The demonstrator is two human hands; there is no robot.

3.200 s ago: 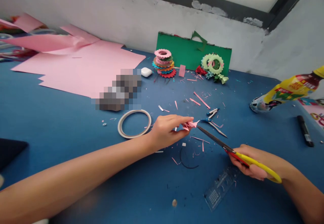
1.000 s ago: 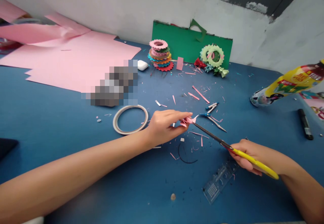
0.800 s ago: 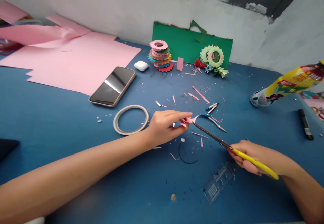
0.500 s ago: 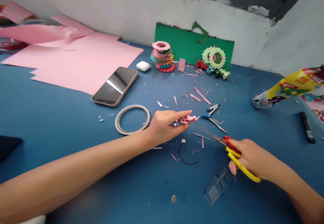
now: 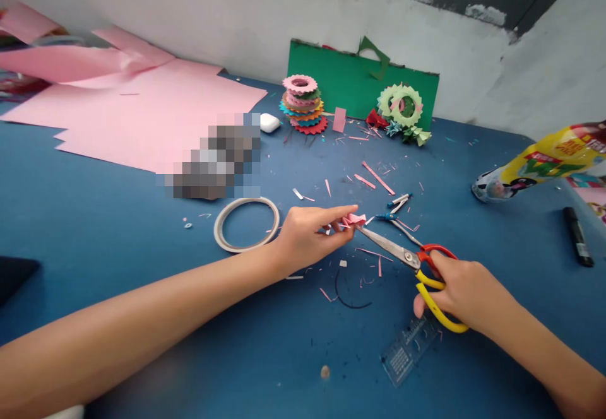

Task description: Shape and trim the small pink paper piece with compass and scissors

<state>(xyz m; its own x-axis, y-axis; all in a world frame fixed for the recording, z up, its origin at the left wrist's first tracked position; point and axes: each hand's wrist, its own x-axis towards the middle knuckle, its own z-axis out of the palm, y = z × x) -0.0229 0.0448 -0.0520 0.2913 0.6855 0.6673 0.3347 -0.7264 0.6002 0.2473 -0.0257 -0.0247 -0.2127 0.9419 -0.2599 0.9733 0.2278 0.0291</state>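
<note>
My left hand [image 5: 312,233] pinches a small folded piece of pink paper [image 5: 355,219] between thumb and fingers, above the middle of the blue table. Part of that paper is hidden by the fingers. In my right hand [image 5: 461,293] is a pair of scissors [image 5: 409,256] with red and yellow handles. Their blades point left and their tips reach the lower edge of the pink paper. A compass [image 5: 400,207] with blue parts lies just behind the blades. Under my right hand rests a clear plastic ruler [image 5: 408,351].
A tape roll [image 5: 218,233] lies left of my left hand. Large pink sheets [image 5: 137,116] cover the back left. Behind stand stacked scalloped paper rings [image 5: 303,106], a green board [image 5: 341,78] and pale green paper rings [image 5: 407,108]. A yellow bottle [image 5: 534,163] and black marker [image 5: 576,236] are at right.
My right hand has moved slightly left with the scissors, bringing the blade tips up to the pink paper. My left hand stays about where it was.
</note>
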